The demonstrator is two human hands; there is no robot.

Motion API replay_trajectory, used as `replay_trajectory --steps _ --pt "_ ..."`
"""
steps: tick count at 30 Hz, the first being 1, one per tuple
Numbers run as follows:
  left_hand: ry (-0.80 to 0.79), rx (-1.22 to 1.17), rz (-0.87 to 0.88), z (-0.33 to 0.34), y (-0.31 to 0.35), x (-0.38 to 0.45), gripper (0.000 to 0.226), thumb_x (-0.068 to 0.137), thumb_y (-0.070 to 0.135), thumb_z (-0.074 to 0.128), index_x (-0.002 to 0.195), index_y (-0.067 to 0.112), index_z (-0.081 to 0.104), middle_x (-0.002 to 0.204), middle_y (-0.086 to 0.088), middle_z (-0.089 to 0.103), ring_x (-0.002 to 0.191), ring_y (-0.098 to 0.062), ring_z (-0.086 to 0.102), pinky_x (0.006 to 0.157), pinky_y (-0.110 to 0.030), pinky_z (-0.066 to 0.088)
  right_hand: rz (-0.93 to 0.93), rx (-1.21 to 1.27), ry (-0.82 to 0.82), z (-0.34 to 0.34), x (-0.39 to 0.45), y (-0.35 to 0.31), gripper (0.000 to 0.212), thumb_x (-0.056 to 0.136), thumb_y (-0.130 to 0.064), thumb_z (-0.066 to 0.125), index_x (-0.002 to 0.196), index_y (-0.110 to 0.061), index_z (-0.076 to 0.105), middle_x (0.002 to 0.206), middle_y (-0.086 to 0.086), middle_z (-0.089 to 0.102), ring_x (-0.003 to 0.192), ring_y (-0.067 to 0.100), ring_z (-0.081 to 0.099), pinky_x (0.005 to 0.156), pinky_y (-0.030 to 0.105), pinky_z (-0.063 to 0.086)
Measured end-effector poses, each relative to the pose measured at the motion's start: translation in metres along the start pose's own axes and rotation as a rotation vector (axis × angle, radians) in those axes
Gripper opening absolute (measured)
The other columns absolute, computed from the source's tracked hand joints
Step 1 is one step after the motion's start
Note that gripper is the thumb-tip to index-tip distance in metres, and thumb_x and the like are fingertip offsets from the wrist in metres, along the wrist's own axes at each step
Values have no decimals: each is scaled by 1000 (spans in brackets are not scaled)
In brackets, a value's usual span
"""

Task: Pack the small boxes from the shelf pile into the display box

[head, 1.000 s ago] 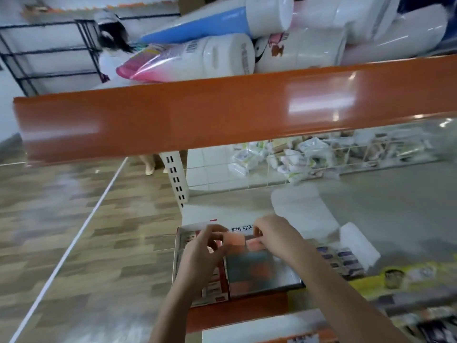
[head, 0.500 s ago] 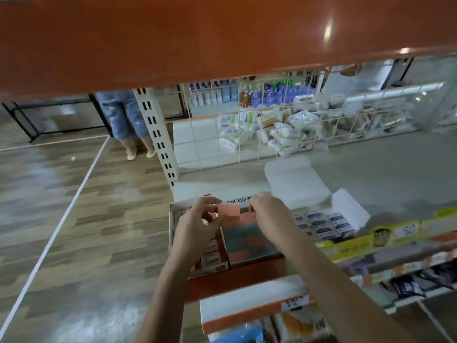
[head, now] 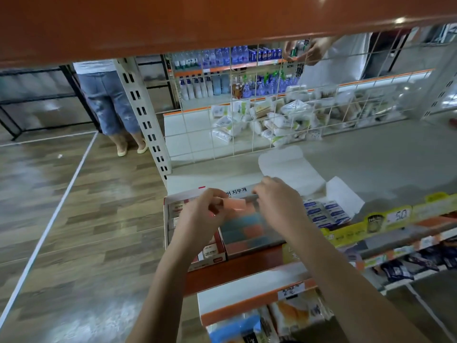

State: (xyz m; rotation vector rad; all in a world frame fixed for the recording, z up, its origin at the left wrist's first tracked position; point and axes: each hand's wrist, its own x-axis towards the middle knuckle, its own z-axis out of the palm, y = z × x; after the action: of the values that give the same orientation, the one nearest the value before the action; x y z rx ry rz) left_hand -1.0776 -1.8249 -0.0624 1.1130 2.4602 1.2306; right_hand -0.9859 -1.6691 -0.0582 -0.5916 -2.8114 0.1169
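From my feed I see two bare forearms rising from the bottom edge, with no sleeve showing on either up to where the frame cuts them off. The left hand (head: 197, 219) and the right hand (head: 278, 206) wear no gloves, and I can make out no ring, watch or band, though the fingers (head: 217, 194) are blurred, so something small may escape me.

Korean "지우개" on white flap of display box (head: 237, 191), just behind and between the hands. "2B" on small box (head: 209, 253) below left hand (head: 197, 219). "50" on yellow price tag (head: 398, 215), well right of right hand (head: 277, 204). Other labels too blurred to read.
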Motion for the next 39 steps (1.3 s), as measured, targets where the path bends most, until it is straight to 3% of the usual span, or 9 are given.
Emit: replay_trajectory --steps 4,8,12,16,24,29,32,36,39 --pt "-106 98 51 8 14 9 24 80 30 70 102 27 62 84 19 62 78 1 57 70 -20 49 132 85 -6 -7 -12 24 28 90 -26 58 116 -17 56 114 -1 51 106 17 49 79 27 44" --pt "-175 184 72 22 22 17 26 80 35 69 103 27 60 92 12 67 83 -6 59 68 -18 45 245 175 -70 -6 -25 35 41 89 -30 60 126 -16 49 122 2 48 103 20 55 84 30 44" --pt "-223 220 109 38 28 20 23 82 42 65 101 31 58 91 18 62 76 2 54 61 -14 38 315 213 -169 -5 -34 38 16 90 -32 56 96 -17 56 94 3 59 88 23 58 77 34 46" --pt "-261 250 117 53 30 20 28 81 43 65 106 31 58 93 20 59 77 3 52 61 -11 36 324 222 -183 -5 -36 41 35 90 -31 56 63 -22 36 63 -3 44 66 19 48 60 30 34" --pt "-317 397 144 65 31 22 24 83 44 60 97 24 56 92 9 58 82 -11 51 65 -25 40 334 299 -228 -6 -29 45 24 87 -23 58 68 -12 49 63 4 54 60 21 54 54 29 34" --pt "-473 547 191 61 40 33 29 79 36 60 102 18 59 105 1 61 101 -21 55 78 -33 46 349 377 -276 -12 -24 47 31 81 -14 59 56 -15 41 53 1 47 52 19 48 49 28 31" --pt "-535 630 235 61 48 39 16 78 29 57 85 16 53 98 -2 58 102 -24 53 75 -33 45 369 403 -322 -14 -19 49 13 78 -12 60 68 -5 55 63 7 56 58 21 49 54 28 34" --pt "-599 638 257 57 52 48 30 79 32 62 107 24 65 110 2 62 106 -21 53 87 -33 46 386 431 -411 -16 -11 51 19 79 -13 61 92 1 63 85 16 67 72 29 63 59 31 43" --pt "-655 588 210 55 52 51 33 79 43 63 105 23 67 105 3 65 99 -18 59 87 -37 48 373 416 -473 -19 -6 52 19 80 -13 60 90 3 61 79 13 62 67 26 56 54 27 35"
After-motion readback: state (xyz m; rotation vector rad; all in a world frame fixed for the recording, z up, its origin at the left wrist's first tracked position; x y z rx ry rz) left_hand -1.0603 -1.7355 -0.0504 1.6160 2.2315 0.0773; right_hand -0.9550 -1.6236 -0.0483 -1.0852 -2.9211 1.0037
